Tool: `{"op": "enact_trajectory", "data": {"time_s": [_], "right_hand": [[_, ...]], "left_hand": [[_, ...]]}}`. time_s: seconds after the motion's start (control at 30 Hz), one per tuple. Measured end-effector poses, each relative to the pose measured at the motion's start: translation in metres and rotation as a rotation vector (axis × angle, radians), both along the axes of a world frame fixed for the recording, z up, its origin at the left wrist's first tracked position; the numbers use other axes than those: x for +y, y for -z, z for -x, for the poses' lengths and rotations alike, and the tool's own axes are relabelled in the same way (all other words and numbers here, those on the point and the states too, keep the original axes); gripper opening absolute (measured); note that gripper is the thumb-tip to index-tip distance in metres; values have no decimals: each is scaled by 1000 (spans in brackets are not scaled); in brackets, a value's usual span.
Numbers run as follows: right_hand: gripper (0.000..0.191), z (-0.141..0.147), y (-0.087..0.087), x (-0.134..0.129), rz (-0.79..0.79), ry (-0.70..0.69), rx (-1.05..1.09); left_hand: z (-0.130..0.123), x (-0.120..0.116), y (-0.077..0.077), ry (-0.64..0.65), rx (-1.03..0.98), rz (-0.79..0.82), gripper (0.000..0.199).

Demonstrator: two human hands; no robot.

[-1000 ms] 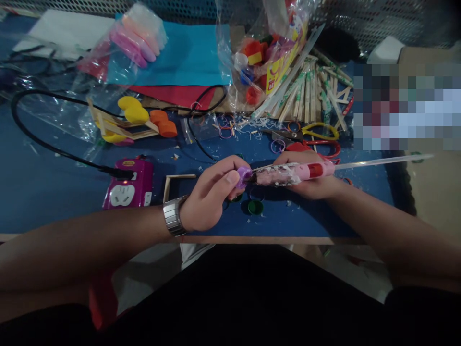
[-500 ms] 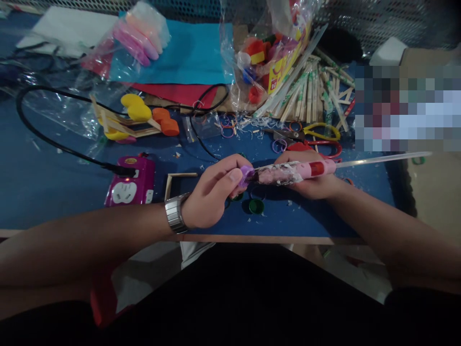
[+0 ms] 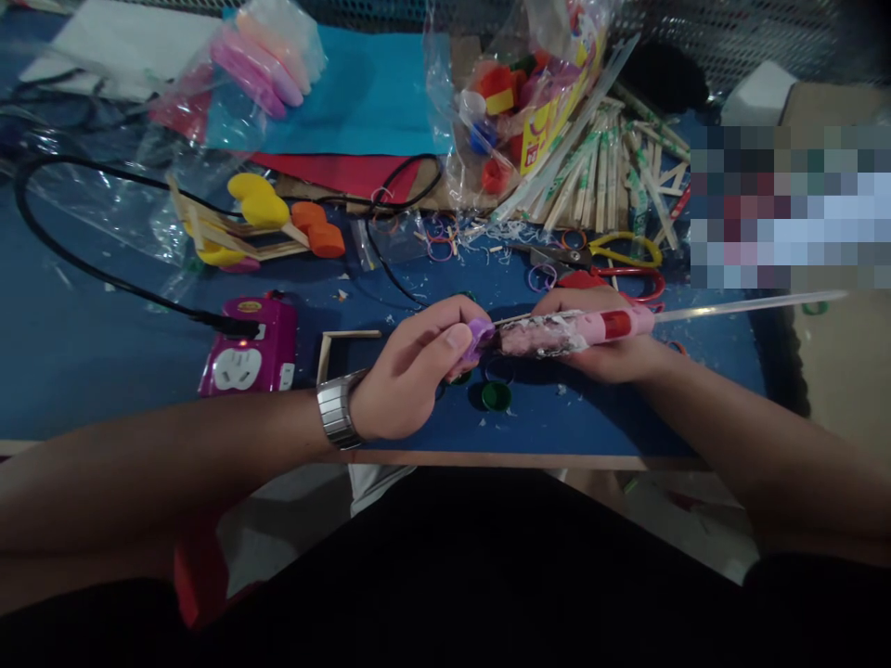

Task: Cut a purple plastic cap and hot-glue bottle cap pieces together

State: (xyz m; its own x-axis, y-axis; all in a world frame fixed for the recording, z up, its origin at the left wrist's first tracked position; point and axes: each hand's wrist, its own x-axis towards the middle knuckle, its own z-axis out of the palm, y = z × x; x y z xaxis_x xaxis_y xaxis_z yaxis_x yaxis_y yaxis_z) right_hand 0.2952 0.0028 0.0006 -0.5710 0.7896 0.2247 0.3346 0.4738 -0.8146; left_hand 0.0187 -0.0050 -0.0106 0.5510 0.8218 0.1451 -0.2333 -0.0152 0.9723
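My left hand pinches a small purple piece between thumb and fingers. Wrapped round a pink glue gun is my right hand, and a long clear glue stick juts out of the gun's rear to the right. The gun's dark nozzle meets the purple piece; whitish dried matter covers part of its body. Just below them a green cap lies on the blue table. An L-shaped wooden stick piece sits left of my left hand.
A purple power socket with a black cable is at left. Behind it lies a stick frame with yellow and orange pieces. Scissors, a pile of wooden sticks and a plastic bag of colourful caps are farther back.
The view has shifted slightly. Both hands keep their holds, with the nozzle still at the purple piece.
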Motion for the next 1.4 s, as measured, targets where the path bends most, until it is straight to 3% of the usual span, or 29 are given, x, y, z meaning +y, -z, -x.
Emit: {"op": "enact_trajectory", "data": {"time_s": [0.4, 0.93, 1.2, 1.4], "right_hand": [[29, -4, 2, 0, -1, -7, -35], [24, -6, 6, 2, -76, -48, 9], [29, -4, 9, 0, -70, 3, -1], [16, -6, 17, 5, -221, -50, 72]], "left_hand": [[0, 0, -2, 54, 28, 54, 46], [-1, 0, -1, 15, 44, 35, 46], [0, 0, 2, -15, 55, 34, 47], [1, -1, 3, 8, 49, 54, 44]]}}
